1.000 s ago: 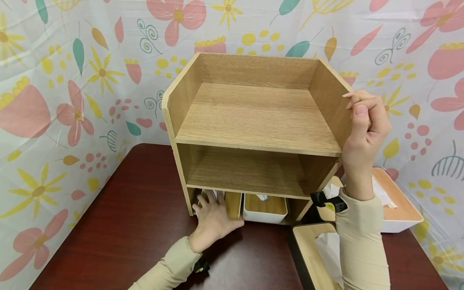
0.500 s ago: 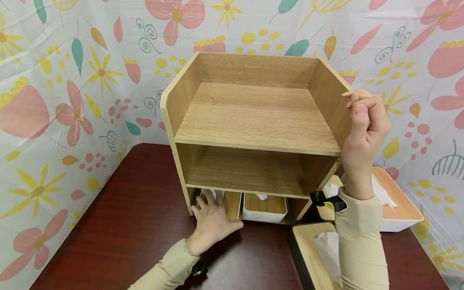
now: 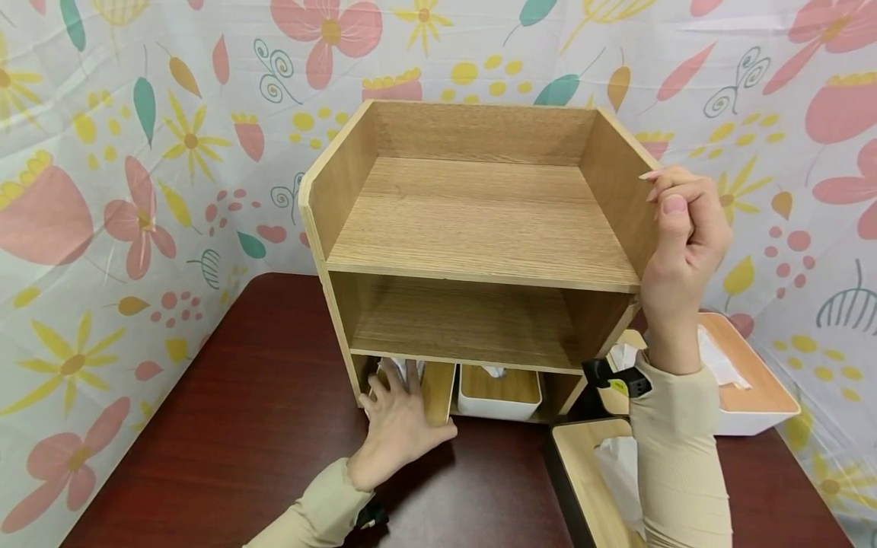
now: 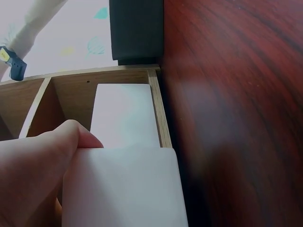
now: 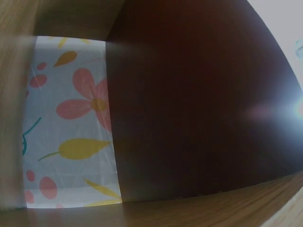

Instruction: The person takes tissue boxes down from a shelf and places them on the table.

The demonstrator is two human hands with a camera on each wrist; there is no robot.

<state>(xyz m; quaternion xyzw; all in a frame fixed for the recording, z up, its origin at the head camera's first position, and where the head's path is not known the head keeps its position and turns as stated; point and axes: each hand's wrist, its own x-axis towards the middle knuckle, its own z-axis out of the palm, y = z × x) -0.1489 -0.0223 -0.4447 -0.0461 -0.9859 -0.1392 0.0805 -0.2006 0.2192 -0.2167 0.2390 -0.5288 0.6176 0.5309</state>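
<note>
A wooden shelf unit (image 3: 473, 278) stands on the table. At its lower left, my left hand (image 3: 397, 438) spans a white tissue box with a wooden lid (image 3: 437, 392), fingers over the far side and thumb at the near right corner. In the left wrist view, the white front of this tissue box (image 4: 125, 189) juts out past the shelf edge, with the thumb against its side. A second white tissue box (image 3: 499, 399) sits beside it in the bottom compartment. My right hand (image 3: 688, 236) grips the top edge of the right side panel, fingers curled over it.
A dark-sided tissue box (image 3: 582, 464) lies on the table at the front right, partly behind the right forearm. A white tissue box with an orange-toned lid (image 3: 729, 346) and another wood-lidded box (image 3: 613, 399) stand right of the shelf. A patterned cloth (image 3: 171, 190) hangs behind.
My left hand has drawn slightly toward me, and the tissue box in it has slid a little further out of the bottom compartment. The right hand keeps its place on the shelf.
</note>
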